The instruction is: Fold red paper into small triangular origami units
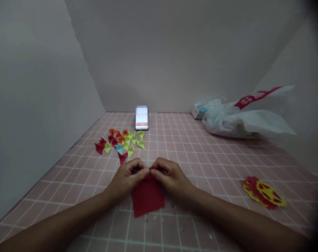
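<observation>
A red sheet of paper (pixel 148 197) lies at the near middle of the tabletop, its top edge pinched between my two hands. My left hand (pixel 131 176) grips that edge from the left, thumb and fingers pressed together. From the right, my right hand (pixel 170 176) pinches the same edge, with both thumb tips nearly touching. What the fingers hold behind the thumbs is partly hidden. Beyond my left hand sit several small folded paper pieces (pixel 131 151) in yellow-green, red, orange and light blue.
A phone (pixel 141 117) with a lit screen stands upright at the back. A white plastic bag (pixel 227 120) rests at the back right beside a small box (pixel 198 111). Red and yellow cut-out shapes (pixel 270 193) lie at the right on the pink gridded table (pixel 213 168).
</observation>
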`<act>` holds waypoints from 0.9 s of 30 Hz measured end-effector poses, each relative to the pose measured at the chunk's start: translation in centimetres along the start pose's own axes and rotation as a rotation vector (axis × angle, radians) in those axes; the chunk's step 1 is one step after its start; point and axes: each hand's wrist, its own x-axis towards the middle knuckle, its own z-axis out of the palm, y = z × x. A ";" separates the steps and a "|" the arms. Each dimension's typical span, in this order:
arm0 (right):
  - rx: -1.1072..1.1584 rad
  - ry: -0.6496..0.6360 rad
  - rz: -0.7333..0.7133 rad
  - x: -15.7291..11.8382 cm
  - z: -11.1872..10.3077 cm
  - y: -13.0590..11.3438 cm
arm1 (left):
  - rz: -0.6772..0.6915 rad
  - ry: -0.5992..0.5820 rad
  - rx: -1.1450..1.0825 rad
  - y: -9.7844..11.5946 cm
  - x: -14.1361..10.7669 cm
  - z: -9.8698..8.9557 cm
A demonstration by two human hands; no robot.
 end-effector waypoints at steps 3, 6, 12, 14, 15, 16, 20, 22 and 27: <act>0.023 -0.041 0.015 0.0 0.0 0.2 | -0.062 -0.038 -0.007 0.0 0.1 -0.1; 0.130 -0.069 0.052 0.1 -0.1 0.1 | -0.103 -0.071 -0.034 0.0 0.1 0.0; 0.181 -0.053 0.181 0.3 -0.2 0.1 | -0.144 -0.083 -0.097 -0.4 0.1 0.3; 0.252 -0.051 0.242 0.3 -0.1 0.1 | -0.154 -0.060 -0.165 -0.5 0.1 0.2; 0.295 -0.051 0.272 0.3 -0.1 0.1 | -0.154 -0.051 -0.190 -0.5 0.1 0.2; 0.332 -0.049 0.300 0.3 -0.1 0.1 | -0.150 -0.043 -0.208 -0.5 0.1 0.1; 0.402 0.023 0.363 0.5 -0.2 -0.1 | -0.086 -0.040 -0.216 -0.5 0.1 0.0; 0.429 0.042 0.388 0.5 -0.3 -0.2 | -0.011 -0.072 -0.204 -0.5 0.1 0.0; 0.493 0.042 0.435 0.6 -0.2 -0.2 | 0.144 -0.039 -0.043 -0.5 0.1 -0.1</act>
